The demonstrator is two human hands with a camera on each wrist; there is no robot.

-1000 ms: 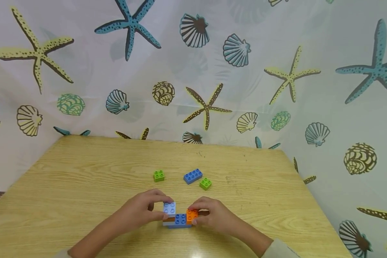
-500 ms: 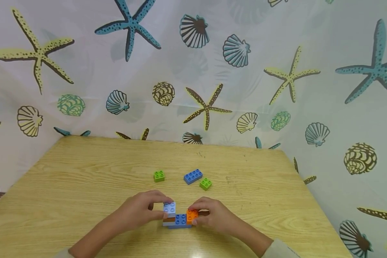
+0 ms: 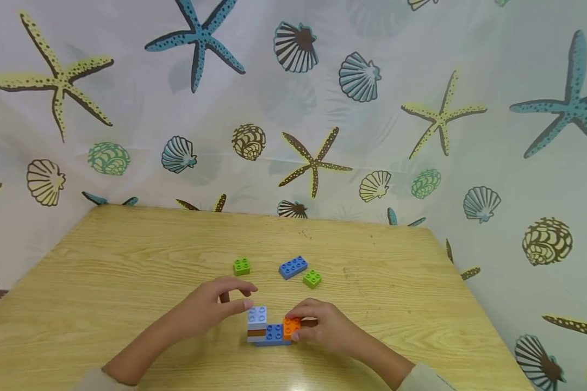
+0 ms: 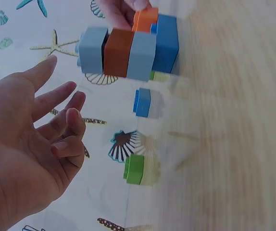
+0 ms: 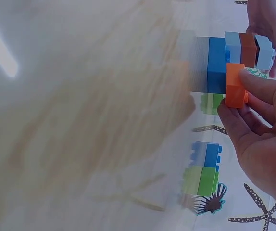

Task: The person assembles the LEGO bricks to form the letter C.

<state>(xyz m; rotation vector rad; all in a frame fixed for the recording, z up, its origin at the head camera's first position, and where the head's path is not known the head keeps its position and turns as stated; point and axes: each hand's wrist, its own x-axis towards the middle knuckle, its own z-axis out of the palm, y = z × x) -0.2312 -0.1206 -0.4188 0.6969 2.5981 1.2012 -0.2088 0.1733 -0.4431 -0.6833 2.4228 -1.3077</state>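
Observation:
A toy brick build stands near the table's front. Its long blue brick [image 3: 275, 335] carries a stack at the left end: a light blue brick, a brown brick [image 4: 119, 53] and a top light blue brick [image 3: 257, 316]. A narrow dark gap shows between the top two in the left wrist view. My right hand [image 3: 324, 329] pinches an orange brick [image 5: 235, 85] at the blue brick's right end, thumb in front and fingers behind. Just left of the stack, my left hand [image 3: 206, 308] hovers with spread, loosely bent fingers and holds nothing.
Behind the build lie a green brick [image 3: 242, 266], a long blue brick [image 3: 293, 267] and a second green brick [image 3: 312, 278]. The wooden table [image 3: 142, 260] is bordered by a hanging cloth [image 3: 254, 108] printed with shells and starfish.
My left hand has let go of the top light blue brick and moved up and left from it. The right hand keeps its pinch on the orange brick.

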